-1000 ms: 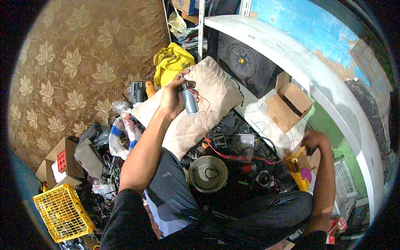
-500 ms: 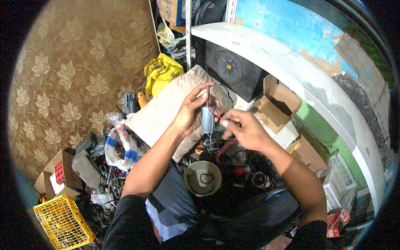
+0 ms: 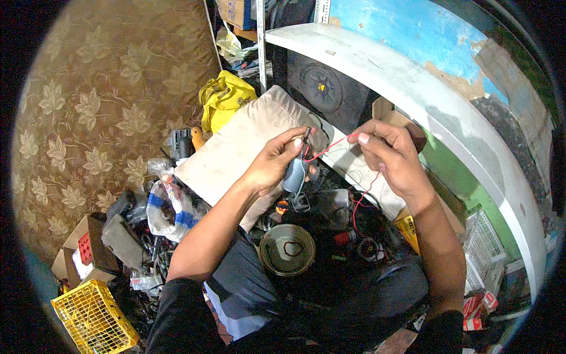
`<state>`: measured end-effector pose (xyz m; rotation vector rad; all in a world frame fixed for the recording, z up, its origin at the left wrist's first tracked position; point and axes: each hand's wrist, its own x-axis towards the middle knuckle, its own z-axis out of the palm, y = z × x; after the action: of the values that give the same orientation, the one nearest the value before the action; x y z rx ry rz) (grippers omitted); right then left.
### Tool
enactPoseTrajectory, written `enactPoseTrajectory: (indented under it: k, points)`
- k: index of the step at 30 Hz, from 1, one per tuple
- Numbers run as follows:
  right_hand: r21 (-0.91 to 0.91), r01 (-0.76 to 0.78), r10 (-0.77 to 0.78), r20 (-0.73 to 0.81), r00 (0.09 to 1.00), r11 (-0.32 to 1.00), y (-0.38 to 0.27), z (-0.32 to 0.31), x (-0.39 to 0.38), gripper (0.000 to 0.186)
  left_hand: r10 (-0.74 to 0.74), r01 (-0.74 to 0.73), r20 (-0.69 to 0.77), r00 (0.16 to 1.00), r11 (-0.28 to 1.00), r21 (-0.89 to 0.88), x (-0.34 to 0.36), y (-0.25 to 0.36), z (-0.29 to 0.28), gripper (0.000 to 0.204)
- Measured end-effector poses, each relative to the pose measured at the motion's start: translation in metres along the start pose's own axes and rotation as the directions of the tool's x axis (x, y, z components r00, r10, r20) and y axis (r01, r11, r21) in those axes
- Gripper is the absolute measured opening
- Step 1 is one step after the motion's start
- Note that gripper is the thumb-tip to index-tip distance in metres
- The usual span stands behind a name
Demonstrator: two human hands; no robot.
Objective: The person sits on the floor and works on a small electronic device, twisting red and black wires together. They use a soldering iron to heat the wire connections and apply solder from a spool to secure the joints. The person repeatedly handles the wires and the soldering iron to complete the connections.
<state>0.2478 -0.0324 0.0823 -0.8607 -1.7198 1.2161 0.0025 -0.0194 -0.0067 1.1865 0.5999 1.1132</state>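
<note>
My left hand is wrapped round a grey cylinder with a dark rod at its top, held tilted above the cushion's near edge. I cannot make out what kind of device the cylinder is. Between the thumb and forefinger of my right hand a thin red wire is pinched. The wire stretches from the cylinder's upper end to my fingertips, then hangs from the hand toward the dark clutter below. A thin pale wire loop dangles under the cylinder.
Below my hands stands a round metal tin. Beyond lie a beige cushion, a yellow bag and a black speaker box. A white curved panel arches along the right. A yellow crate sits at lower left.
My right hand has moved right and up, away from the cylinder, drawing the red wire out into a longer line. The cylinder has tilted a little in my left hand.
</note>
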Motion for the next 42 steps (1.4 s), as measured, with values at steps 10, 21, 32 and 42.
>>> enactPoseTrajectory:
  k: [10, 21, 32, 42]
  points:
    - [-0.316, 0.256, -0.335, -0.227, 0.914, 0.914, 0.012, -0.017, 0.009, 0.013, 0.005, -0.028, 0.067, 0.998, 0.937, 0.347, 0.001, 0.001, 0.018, 0.030]
    - [-0.524, 0.084, -0.307, -0.354, 0.884, 0.847, 0.029, -0.016, 0.017, 0.024, -0.037, -0.085, 0.332, 0.943, 0.935, 0.345, -0.006, 0.002, 0.021, 0.031]
    - [-0.572, 0.029, -0.155, -0.172, 0.973, 0.820, 0.076, -0.033, 0.022, 0.025, 0.168, -0.190, 0.196, 0.966, 0.977, 0.100, -0.003, -0.001, 0.011, 0.065]
    - [-0.573, 0.009, 0.066, 0.110, 0.992, 0.819, 0.032, -0.046, 0.001, 0.025, 0.242, -0.242, -0.001, 0.970, 0.970, 0.020, 0.000, 0.002, 0.009, 0.059]
